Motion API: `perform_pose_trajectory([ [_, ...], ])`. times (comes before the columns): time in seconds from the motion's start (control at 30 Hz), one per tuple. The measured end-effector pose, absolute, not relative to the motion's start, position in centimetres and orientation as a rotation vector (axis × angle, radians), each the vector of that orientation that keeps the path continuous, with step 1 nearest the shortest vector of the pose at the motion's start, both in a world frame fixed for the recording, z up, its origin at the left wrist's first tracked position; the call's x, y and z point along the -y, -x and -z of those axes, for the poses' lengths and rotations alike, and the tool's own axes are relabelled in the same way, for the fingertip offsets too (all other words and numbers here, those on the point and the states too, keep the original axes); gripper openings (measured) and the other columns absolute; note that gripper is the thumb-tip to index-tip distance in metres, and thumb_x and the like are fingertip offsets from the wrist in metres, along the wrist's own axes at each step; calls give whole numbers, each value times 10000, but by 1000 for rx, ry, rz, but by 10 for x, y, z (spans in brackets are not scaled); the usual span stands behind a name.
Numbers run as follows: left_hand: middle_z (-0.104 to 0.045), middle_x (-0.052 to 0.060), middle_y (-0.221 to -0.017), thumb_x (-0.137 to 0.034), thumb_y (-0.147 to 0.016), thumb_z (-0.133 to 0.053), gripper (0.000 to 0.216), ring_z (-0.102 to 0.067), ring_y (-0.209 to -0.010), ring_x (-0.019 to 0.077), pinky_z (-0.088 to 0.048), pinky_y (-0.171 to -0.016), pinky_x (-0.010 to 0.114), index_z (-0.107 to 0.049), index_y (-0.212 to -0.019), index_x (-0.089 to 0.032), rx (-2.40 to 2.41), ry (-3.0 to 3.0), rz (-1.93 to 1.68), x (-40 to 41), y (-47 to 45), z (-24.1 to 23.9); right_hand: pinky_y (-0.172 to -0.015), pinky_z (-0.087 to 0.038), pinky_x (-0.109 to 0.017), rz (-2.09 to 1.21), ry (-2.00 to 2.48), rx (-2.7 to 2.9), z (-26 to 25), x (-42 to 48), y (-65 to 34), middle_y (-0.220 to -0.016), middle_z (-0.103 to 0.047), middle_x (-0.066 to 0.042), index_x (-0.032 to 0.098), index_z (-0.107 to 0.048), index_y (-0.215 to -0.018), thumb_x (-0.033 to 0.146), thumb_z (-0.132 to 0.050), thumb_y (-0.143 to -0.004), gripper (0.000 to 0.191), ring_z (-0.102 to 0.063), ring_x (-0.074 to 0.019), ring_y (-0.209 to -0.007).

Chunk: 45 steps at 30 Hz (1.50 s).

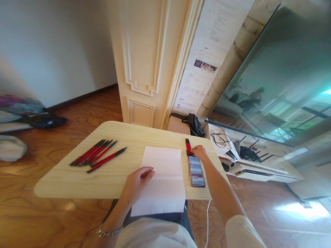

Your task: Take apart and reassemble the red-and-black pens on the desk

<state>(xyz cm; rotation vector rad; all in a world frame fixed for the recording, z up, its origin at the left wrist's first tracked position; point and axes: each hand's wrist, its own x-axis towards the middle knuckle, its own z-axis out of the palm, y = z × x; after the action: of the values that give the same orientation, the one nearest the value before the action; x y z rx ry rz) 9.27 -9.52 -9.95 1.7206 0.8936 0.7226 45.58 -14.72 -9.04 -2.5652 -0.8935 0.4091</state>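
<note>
My left hand [138, 181] rests on a white sheet of paper [165, 172], its fingers loosely curled in and nothing visible in them. The lower edge of the sheet hangs over the table's near side. At the right, my right hand [199, 151] pinches at a small group of red pens with black ends [188, 146], lying side by side; the fingertips partly cover the nearest pen. Just below that hand lies a phone [197, 172] with its screen lit. Several more red and black pens [97, 153] lie slanted on the left part of the table.
The pale wooden table [124, 131] has rounded corners. A white cable [208, 220] hangs below its near edge. Beyond the right end are a black bag [196, 124], a router [249, 153] on a low cabinet [274, 172], and a large television screen [279, 79].
</note>
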Motion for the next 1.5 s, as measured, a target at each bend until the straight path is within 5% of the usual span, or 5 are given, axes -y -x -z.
perform_pose_trajectory([
  [0.4,-716,33,-912,-467,-790,-560,321,-653,-836,213,-494,-746,291,-682,-969,-230,-949,-1864,-752,88,-85,99,-591,-383,-234,-347,2599,934,79,150,-445,-704,-700,-107,140,-732,-717,310,-657,-698,186,-637,-196,-728],
  [0.57,-709,57,-890,-418,-816,-523,291,-638,-775,207,-474,-734,301,-688,-950,-218,-1106,-2044,-817,67,-64,96,-657,-386,-278,-244,2557,1025,67,158,-426,-933,-700,-125,168,-721,-906,395,-525,-799,319,-620,-243,-880],
  [0.7,-697,98,-912,-340,-821,-525,249,-625,-827,229,-448,-778,323,-699,-923,-193,-1335,-2226,-821,34,-37,90,-673,-413,-282,-188,2346,1196,69,175,-388,-867,-704,-76,204,-703,-948,430,-494,-810,338,-630,-208,-787],
  [1.0,-652,121,-772,-272,-792,-587,150,-596,-791,267,-416,-746,361,-711,-782,-188,-1559,-2340,-717,-11,-1,91,-930,-396,-378,-102,2009,1571,105,210,-297,-1055,-653,-65,229,-686,-963,384,-488,-841,280,-565,-234,-1009],
  [1.5,-674,153,-810,-244,-836,-467,224,-630,-784,278,-430,-699,351,-669,-838,-148,-1658,-2478,-462,1,-3,88,-909,-375,-410,-134,2150,1464,129,210,-290,-1193,-582,-38,258,-682,-1030,350,-534,-812,280,-465,-263,-1107],
])
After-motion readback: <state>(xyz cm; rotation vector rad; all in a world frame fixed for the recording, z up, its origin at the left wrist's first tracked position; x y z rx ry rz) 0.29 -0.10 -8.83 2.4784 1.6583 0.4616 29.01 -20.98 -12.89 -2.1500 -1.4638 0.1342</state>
